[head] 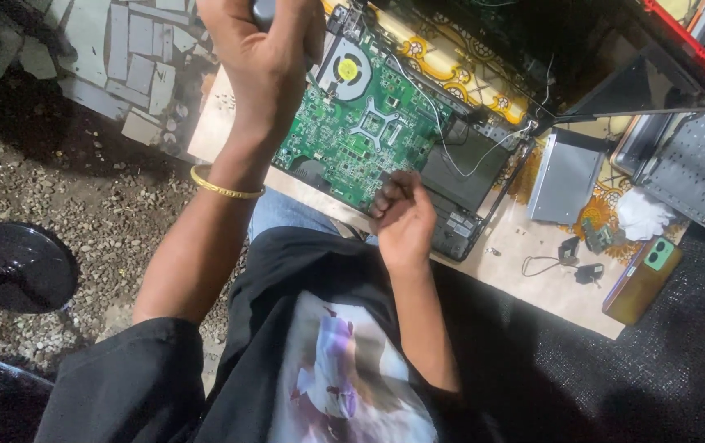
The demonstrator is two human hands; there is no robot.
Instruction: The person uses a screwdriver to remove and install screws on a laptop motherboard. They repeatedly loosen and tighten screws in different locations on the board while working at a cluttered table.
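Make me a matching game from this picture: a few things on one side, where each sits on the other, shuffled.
Things:
1. Green circuit board
2. Thin gold bangle
3. Green-backed phone
4. Round black dish-shaped object

Places:
A. on the gravel, far left
B. inside the opened black laptop shell
C. at the mat's right edge
D. around the left wrist

Pairs: 1-B, 2-D, 3-C, 4-A

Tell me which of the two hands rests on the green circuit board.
The right hand, curled at the near edge of the green circuit board. The left hand is raised, gripping a dark handle.
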